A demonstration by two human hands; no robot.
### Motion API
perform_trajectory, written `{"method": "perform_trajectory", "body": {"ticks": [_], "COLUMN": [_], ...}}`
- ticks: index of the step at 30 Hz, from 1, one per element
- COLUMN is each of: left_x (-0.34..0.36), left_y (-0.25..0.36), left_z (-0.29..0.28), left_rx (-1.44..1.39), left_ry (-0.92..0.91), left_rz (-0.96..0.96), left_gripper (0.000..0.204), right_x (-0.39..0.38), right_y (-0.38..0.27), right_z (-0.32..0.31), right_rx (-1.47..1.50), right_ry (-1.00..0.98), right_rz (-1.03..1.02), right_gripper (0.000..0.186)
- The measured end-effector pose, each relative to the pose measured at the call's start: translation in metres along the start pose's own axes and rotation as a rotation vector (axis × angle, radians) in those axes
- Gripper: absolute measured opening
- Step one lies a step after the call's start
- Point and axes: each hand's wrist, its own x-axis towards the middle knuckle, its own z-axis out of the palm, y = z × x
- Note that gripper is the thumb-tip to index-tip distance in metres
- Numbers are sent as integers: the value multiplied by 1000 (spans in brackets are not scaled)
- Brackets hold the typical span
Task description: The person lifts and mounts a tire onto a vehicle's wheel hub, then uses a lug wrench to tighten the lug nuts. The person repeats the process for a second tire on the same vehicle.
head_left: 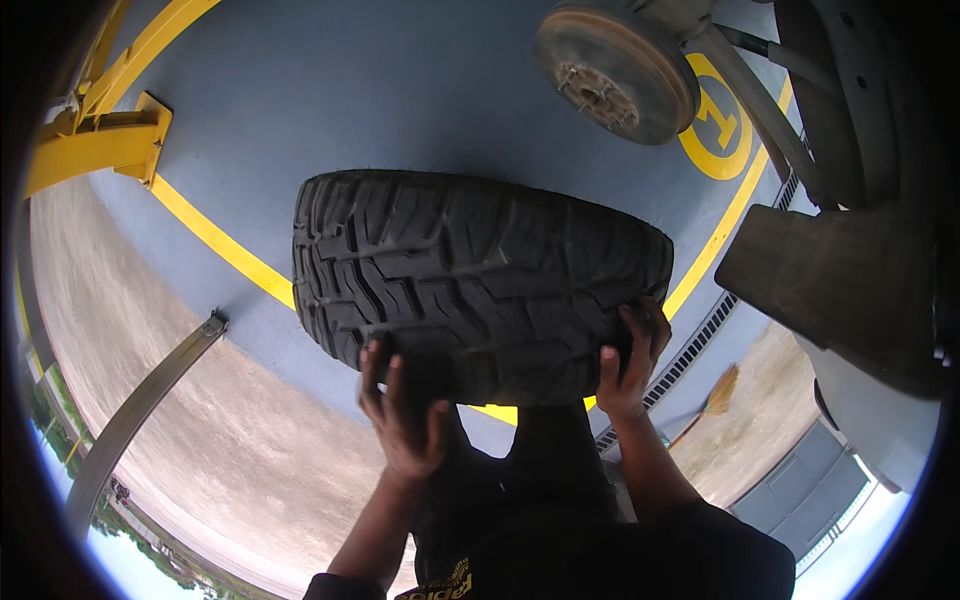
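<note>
A large black tire [470,270] with chunky tread blocks stands in front of my legs, its tread facing up toward me. My left hand [405,415] is at its near left edge, fingers curled against the rubber and thumb apart. On the near right edge, my right hand [632,365] has its fingers bent around the tread's side. Both hands bear on the tire together. Its wheel centre and underside are hidden, so I cannot tell whether it touches the floor. Beyond it at the upper right, a bare rusty brake drum [615,75] with studs hangs on a vehicle's axle.
Yellow lines [220,245] and a yellow painted circle [722,120] mark the grey floor. A yellow lift arm [95,155] stands at the left, above a metal post [150,410]. At the right are a vehicle's mud flap [790,270], a drain grate [690,345] and a broom [722,390].
</note>
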Motion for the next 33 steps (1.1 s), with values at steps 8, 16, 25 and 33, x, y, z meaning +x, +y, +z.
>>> {"method": "perform_trajectory", "body": {"ticks": [8,16,25,33], "left_x": [25,108,219,269], "left_y": [-69,-9,16,13], "left_z": [37,53,85,93], "left_rx": [159,217,128,51], "left_ry": [226,184,157,130], "left_rz": [203,330,445,477], "left_gripper": [68,61,54,59], "right_x": [-43,-12,49,81], "right_y": [61,101,136,134], "right_z": [-20,-34,-30,-22], "right_rx": [74,56,103,89], "right_ry": [100,255,364,566], "right_rz": [103,267,350,326], "right_gripper": [54,41,35,24]}}
